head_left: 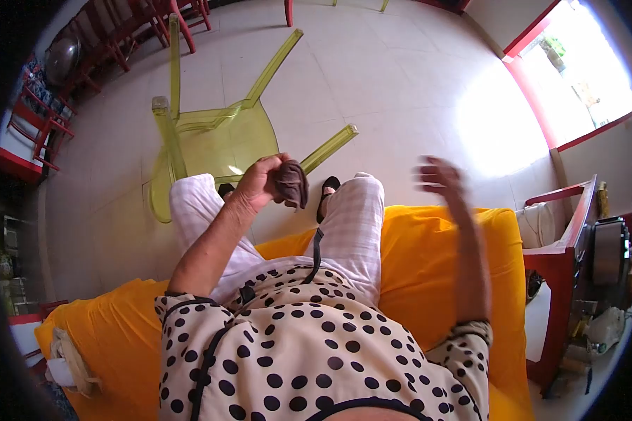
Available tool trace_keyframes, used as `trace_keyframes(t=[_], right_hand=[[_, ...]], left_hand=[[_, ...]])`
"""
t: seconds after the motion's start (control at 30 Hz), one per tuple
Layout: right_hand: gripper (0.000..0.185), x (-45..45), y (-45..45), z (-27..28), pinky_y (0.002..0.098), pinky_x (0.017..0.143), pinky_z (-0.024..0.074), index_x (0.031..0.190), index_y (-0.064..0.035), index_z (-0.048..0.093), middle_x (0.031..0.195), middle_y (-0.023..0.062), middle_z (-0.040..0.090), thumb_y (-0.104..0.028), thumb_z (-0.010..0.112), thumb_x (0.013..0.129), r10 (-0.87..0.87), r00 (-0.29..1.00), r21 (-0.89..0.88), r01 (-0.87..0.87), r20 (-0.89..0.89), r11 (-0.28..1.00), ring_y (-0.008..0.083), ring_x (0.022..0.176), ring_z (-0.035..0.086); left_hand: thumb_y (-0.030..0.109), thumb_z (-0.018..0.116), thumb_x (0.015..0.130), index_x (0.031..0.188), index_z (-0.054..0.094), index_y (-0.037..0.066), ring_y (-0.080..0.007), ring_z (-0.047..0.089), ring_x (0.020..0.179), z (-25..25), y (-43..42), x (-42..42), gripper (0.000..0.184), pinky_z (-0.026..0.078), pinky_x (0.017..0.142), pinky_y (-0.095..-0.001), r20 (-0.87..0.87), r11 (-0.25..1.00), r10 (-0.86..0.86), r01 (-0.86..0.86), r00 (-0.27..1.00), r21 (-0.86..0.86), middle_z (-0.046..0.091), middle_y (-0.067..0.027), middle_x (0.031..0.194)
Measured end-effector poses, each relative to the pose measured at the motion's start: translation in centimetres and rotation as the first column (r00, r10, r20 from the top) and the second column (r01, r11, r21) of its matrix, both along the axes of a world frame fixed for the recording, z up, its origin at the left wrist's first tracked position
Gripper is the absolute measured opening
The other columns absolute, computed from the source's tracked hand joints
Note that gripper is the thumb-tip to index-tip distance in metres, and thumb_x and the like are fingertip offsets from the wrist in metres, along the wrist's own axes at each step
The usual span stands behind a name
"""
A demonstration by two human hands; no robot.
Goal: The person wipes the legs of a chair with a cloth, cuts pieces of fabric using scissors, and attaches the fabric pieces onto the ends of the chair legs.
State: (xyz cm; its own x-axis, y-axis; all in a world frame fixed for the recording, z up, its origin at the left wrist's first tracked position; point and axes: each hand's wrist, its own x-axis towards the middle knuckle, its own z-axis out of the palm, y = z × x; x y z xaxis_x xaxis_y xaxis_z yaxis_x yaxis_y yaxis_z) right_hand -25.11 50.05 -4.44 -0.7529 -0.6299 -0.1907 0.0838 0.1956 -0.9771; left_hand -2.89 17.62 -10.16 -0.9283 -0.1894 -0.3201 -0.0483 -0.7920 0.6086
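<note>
My left hand (260, 185) is closed around a bunched dark brown cloth (291, 184), held above my left knee. My right hand (441, 177) is raised out to the right, over the edge of the orange-covered seat, blurred by motion. Its fingers look apart, with nothing in them. In front of my knees, a see-through yellow-green plastic chair (228, 144) is overturned on the floor, its legs sticking up and outward. The cloth hangs near one of these legs and appears apart from it.
I sit on a seat with an orange cover (428, 259). A pale bundle (74, 361) lies at its left end. To the right stands a red-framed table (569, 242) with items on it, and a white bucket (538, 223). Red wooden chairs (109, 31) line the far left.
</note>
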Motion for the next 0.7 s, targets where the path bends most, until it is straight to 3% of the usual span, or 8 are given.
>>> trace_keyframes(t=[0.1, 0.13, 0.2, 0.27, 0.47, 0.57, 0.6, 0.7], right_hand=[[0.05, 6.1, -11.8, -7.7, 0.0376, 0.082, 0.0522, 0.122, -0.0048, 0.05, 0.111, 0.0154, 0.06, -0.045, 0.043, 0.093, 0.208, 0.872, 0.076, -0.268, 0.442, 0.961, 0.0248, 0.095, 0.062], [0.052, 8.2, -14.6, -10.0, 0.0415, 0.089, 0.0475, 0.12, -0.004, 0.051, 0.114, 0.0153, 0.056, -0.046, 0.049, 0.09, 0.242, 0.678, -0.04, -0.3, 0.694, 0.953, 0.026, 0.102, 0.057], [0.052, 11.8, -18.4, -15.2, 0.0426, 0.091, 0.0455, 0.12, -0.0052, 0.05, 0.118, 0.0141, 0.053, -0.048, 0.047, 0.09, 0.242, 0.474, -0.229, -0.087, 0.846, 0.97, 0.0276, 0.108, 0.054], [0.052, 14.5, -20.8, -17.9, 0.0415, 0.087, 0.0462, 0.116, -0.0054, 0.051, 0.113, 0.0139, 0.054, -0.05, 0.046, 0.089, 0.282, 0.292, -0.326, 0.117, 0.914, 0.938, 0.027, 0.103, 0.054], [0.052, 15.9, -21.6, -18.8, 0.0384, 0.076, 0.0483, 0.104, -0.0058, 0.054, 0.099, 0.013, 0.057, -0.054, 0.043, 0.086, 0.306, 0.284, -0.38, 0.259, 0.908, 0.888, 0.0251, 0.088, 0.057], [0.053, 14.8, -21.5, -18.2, 0.0369, 0.071, 0.0494, 0.097, -0.006, 0.056, 0.092, 0.0126, 0.058, -0.056, 0.041, 0.085, 0.317, 0.333, -0.415, 0.283, 0.888, 0.865, 0.0242, 0.081, 0.059], [0.054, 14.4, -21.5, -18.1, 0.0363, 0.069, 0.0498, 0.095, -0.0061, 0.056, 0.09, 0.0125, 0.059, -0.057, 0.041, 0.084, 0.323, 0.35, -0.428, 0.286, 0.88, 0.857, 0.0238, 0.078, 0.059], [0.056, 13.1, -21.3, -20.1, 0.0348, 0.063, 0.0508, 0.089, -0.0063, 0.058, 0.083, 0.012, 0.06, -0.059, 0.039, 0.083, 0.337, 0.427, -0.48, 0.287, 0.839, 0.829, 0.0229, 0.071, 0.061]], left_hand=[[0.018, 0.052, 0.082, 0.091, 0.057, 0.002, -0.0172, 0.06, 0.072, 0.8, 0.2, 0.4, 0.019, 0.052, 0.068, -0.033, -0.083, 0.999, 0.015, -0.012, 0.996, 0.042, 0.061, -0.0049, 0.079], [0.018, 0.052, 0.082, 0.091, 0.057, 0.001, -0.0172, 0.06, 0.072, 1.5, 0.3, 0.7, 0.02, 0.052, 0.067, -0.0329, -0.099, 0.998, 0.033, -0.027, 0.995, 0.052, 0.061, -0.0052, 0.079], [0.022, 0.053, 0.08, 0.085, 0.055, 0.003, -0.0164, 0.058, 0.076, 0.5, 0.0, 1.2, 0.02, 0.05, 0.069, -0.0301, -0.2, 0.985, -0.139, 0.115, 0.97, -0.13, 0.058, -0.0057, 0.08], [0.021, 0.052, 0.079, 0.082, 0.054, 0.002, -0.0144, 0.057, 0.074, -2.3, 0.5, 1.9, 0.019, 0.049, 0.068, -0.0275, -0.168, 0.976, -0.205, 0.214, 0.964, 0.039, 0.057, -0.0049, 0.079], [0.014, 0.049, 0.079, 0.081, 0.056, 0.002, -0.0091, 0.054, 0.066, -5.3, 1.6, 0.3, 0.013, 0.047, 0.063, -0.0225, -0.084, 0.906, -0.416, 0.404, 0.906, -0.131, 0.056, -0.0028, 0.074], [0.011, 0.049, 0.083, 0.086, 0.059, 0.003, -0.007, 0.052, 0.063, -3.2, -0.6, -1.3, 0.013, 0.046, 0.06, -0.0216, 0.09, 0.675, -0.53, 0.483, 0.843, -0.558, 0.056, -0.0006, 0.073], [0.011, 0.05, 0.083, 0.087, 0.06, 0.003, -0.0067, 0.052, 0.063, -2.4, -1.4, -2.0, 0.014, 0.046, 0.06, -0.0216, 0.178, 0.541, -0.533, 0.495, 0.827, -0.68, 0.057, -0.0002, 0.073], [0.01, 0.052, 0.085, 0.091, 0.062, 0.005, -0.0044, 0.049, 0.062, -8.4, -5.2, -3.9, 0.013, 0.043, 0.054, -0.0213, 0.212, 0.472, -0.251, 0.31, 0.945, -0.825, 0.054, 0.0025, 0.069]])
